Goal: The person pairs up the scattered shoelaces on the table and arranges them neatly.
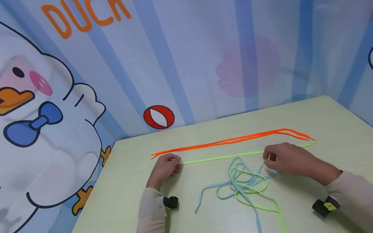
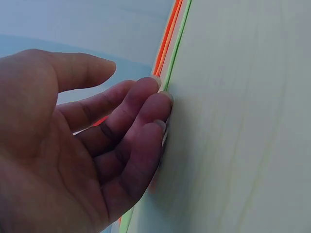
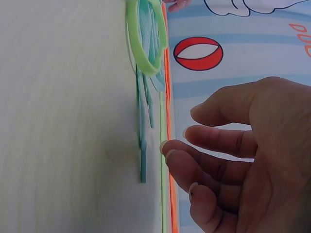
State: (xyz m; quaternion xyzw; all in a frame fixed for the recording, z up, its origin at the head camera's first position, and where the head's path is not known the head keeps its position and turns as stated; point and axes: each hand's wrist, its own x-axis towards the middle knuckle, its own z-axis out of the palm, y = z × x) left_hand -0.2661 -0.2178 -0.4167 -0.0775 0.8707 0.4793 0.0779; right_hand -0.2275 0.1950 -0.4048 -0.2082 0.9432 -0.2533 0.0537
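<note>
A light green shoelace [image 1: 221, 158] lies stretched out on the table, nearly straight. Over its left part is my left hand [image 1: 165, 169], fingers loosely bent with fingertips right at the lace; in the left wrist view the thumb of this hand [image 2: 87, 141] stands apart from them. My right hand [image 1: 287, 158] is over the right part of the same lace. Seen from the right wrist, that hand [image 3: 274, 160] has a gap between thumb and index finger, holding nothing. Just behind runs a pair of orange shoelaces [image 1: 215, 143], side by side, their right ends spread.
In front of the straight lace, a blue shoelace [image 1: 209, 186] and another green shoelace [image 1: 276, 207] lie in a loose tangle. A printed cloth backdrop [image 1: 198, 64] rises behind the pale table [image 1: 122, 194]. Black wrist cameras [image 1: 172, 202] sit at both sleeves.
</note>
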